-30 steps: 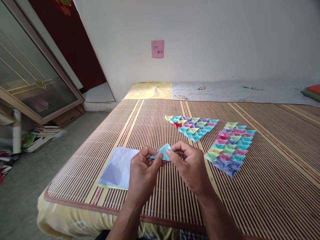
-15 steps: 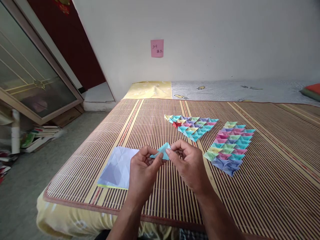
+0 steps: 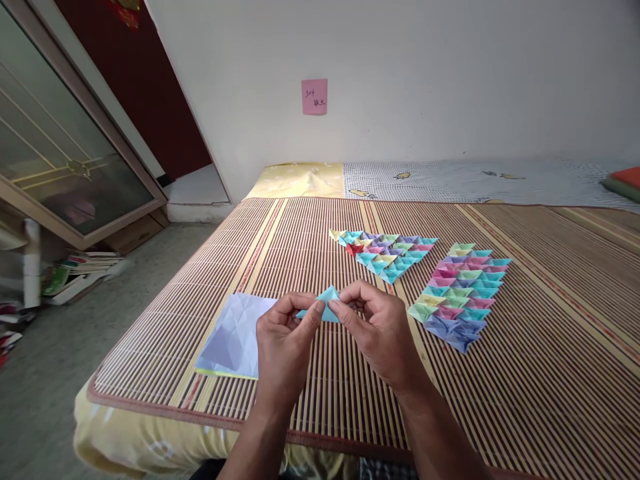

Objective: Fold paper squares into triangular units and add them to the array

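Both the left hand [image 3: 283, 340] and right hand [image 3: 377, 333] are pinching the folded blue paper [image 3: 325, 301] above the striped mat [image 3: 525, 373], holding it slightly lower than a moment ago, beside the lavender sheet [image 3: 233, 337].

Fingers hide most of the blue folded paper [image 3: 327, 305].

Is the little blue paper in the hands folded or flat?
Folded. The light blue paper is a small pointed piece pinched between the left hand and right hand, unlike the spread pale sheet beside them.
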A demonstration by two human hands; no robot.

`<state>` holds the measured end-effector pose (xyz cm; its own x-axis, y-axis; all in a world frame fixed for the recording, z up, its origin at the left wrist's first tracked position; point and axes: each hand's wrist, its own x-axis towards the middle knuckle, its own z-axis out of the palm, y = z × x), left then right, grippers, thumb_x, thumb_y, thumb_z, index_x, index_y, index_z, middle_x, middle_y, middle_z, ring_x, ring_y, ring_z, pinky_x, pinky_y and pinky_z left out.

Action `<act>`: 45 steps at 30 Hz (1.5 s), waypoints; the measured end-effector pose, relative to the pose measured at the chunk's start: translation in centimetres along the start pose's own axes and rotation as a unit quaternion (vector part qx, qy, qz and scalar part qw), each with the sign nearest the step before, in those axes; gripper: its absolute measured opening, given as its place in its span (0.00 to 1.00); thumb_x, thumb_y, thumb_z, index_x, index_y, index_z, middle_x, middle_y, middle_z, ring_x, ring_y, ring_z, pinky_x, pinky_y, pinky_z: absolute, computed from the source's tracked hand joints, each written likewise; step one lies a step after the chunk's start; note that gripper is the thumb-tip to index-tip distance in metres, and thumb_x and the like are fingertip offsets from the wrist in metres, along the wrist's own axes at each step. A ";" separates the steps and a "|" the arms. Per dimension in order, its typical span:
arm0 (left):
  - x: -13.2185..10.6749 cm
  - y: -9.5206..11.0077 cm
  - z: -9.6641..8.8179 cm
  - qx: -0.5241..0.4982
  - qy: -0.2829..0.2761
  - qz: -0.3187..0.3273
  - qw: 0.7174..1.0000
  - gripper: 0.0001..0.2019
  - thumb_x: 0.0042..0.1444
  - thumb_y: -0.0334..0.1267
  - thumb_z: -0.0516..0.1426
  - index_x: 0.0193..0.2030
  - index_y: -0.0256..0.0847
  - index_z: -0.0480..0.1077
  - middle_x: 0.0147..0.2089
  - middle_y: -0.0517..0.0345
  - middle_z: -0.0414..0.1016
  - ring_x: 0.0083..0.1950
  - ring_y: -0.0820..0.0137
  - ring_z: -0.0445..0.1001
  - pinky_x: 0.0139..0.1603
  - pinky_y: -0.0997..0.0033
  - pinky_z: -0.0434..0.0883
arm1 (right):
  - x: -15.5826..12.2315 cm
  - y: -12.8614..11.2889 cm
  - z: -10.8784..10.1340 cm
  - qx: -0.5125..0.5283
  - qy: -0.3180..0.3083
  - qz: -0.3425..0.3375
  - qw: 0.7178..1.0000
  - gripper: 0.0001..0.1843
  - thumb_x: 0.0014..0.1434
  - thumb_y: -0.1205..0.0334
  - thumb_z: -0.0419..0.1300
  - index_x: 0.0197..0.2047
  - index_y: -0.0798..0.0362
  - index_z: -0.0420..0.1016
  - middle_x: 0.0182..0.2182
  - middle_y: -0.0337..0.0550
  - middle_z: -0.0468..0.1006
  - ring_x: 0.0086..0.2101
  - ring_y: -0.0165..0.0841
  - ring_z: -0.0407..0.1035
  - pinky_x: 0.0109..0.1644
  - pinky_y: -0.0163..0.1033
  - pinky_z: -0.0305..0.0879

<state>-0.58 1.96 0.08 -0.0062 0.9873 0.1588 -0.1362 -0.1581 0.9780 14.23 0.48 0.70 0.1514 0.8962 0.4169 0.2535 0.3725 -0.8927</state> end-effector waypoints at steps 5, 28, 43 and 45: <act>0.0 -0.3 0.1 -0.010 0.013 0.006 1.000 0.07 0.57 0.39 0.70 0.32 0.40 0.80 0.36 0.57 0.83 0.39 0.69 0.80 0.43 0.73 0.76 | -0.1 -0.1 0.2 0.009 -0.003 0.007 1.000 0.09 0.63 0.63 0.65 0.30 0.51 0.74 0.24 0.33 0.72 0.24 0.27 0.64 0.28 0.34 0.61; -0.1 0.4 0.1 0.021 0.024 0.005 0.999 0.07 0.55 0.38 0.70 0.30 0.39 0.80 0.33 0.56 0.83 0.36 0.68 0.79 0.39 0.72 0.76 | -0.1 -0.2 0.5 0.047 -0.015 0.041 0.998 0.12 0.64 0.61 0.63 0.29 0.51 0.70 0.23 0.34 0.70 0.24 0.28 0.65 0.29 0.35 0.65; 0.0 0.1 0.4 -0.028 0.001 -0.042 0.999 0.11 0.52 0.40 0.72 0.33 0.39 0.77 0.32 0.57 0.80 0.33 0.70 0.77 0.35 0.73 0.74 | 0.1 0.5 -0.1 0.103 -0.054 0.097 0.988 0.14 0.65 0.53 0.65 0.32 0.53 0.76 0.26 0.36 0.72 0.27 0.29 0.67 0.31 0.34 0.64; 0.1 0.1 0.4 -0.065 -0.009 -0.069 0.995 0.15 0.49 0.39 0.74 0.37 0.39 0.76 0.33 0.58 0.81 0.34 0.70 0.78 0.37 0.73 0.75 | 0.1 0.4 -0.2 0.110 -0.046 0.109 0.987 0.14 0.65 0.52 0.65 0.32 0.53 0.75 0.26 0.36 0.72 0.27 0.29 0.66 0.30 0.34 0.64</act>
<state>-0.25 2.05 0.27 0.0398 0.9988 0.0279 -0.2619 -0.0165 0.9649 14.54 0.68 0.41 0.0898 0.9749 0.2036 0.0097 0.2036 -0.9790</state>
